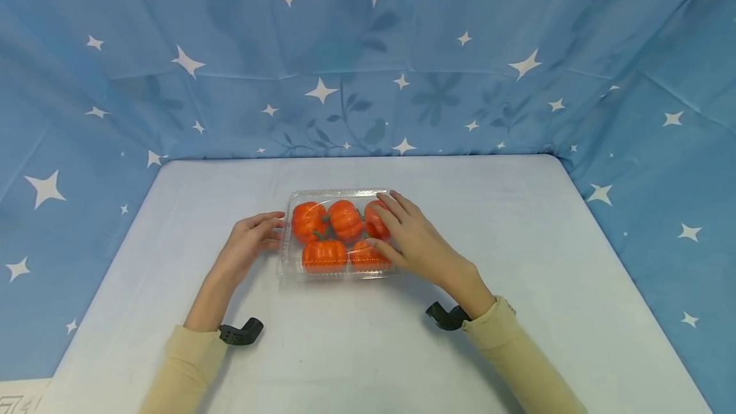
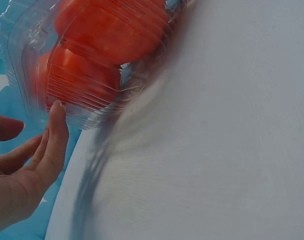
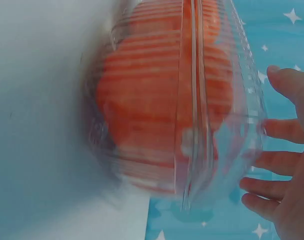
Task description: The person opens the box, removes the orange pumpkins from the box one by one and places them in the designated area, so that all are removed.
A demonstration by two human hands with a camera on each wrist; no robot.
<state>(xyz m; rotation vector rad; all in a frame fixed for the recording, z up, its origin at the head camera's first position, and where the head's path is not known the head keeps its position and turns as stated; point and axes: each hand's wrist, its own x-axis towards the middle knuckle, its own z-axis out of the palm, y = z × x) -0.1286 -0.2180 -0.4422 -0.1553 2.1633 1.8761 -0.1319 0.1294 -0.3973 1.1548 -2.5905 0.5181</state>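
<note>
A clear plastic clamshell box point(image 1: 336, 276) lies on the table with its lid down. Several orange-red, ribbed, pumpkin-like vegetables point(image 1: 324, 256) with green stems sit inside it. At the box's left end is my left hand point(image 1: 248, 245), its fingers loosely extended; in the left wrist view one fingertip point(image 2: 57, 106) meets the clear side wall. Over the right end of the lid my right hand point(image 1: 422, 245) is spread, thumb apart from the fingers, partly covering that end. In the right wrist view its fingers point(image 3: 274, 162) reach the lid's side without curling round it.
The white table point(image 1: 345, 350) stretches around the box on every side. Behind it and along both sides hangs a blue cloth point(image 1: 437, 30) with white stars. Dark straps point(image 1: 241, 332) sit on both wrists.
</note>
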